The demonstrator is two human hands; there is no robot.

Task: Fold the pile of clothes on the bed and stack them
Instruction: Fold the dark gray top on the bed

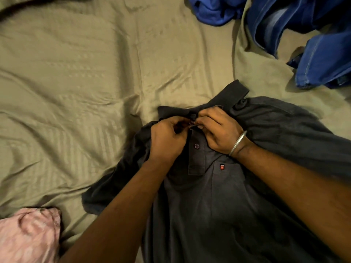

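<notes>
Early stage, by my reading; grey polo shirt (218, 196) lies face up, unfolded, on the olive bedsheet (76, 82); left hand (167, 137) and right hand (218, 130) both pinch the placket at the top button (191, 122); blue jeans (303, 35) heaped far right, unfolded; pink garment (28, 236) near left; no stack visible.

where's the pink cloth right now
In the head view the pink cloth lies bunched at the bottom-left corner on the olive bedsheet, left of the dark grey polo shirt and apart from it.
</notes>
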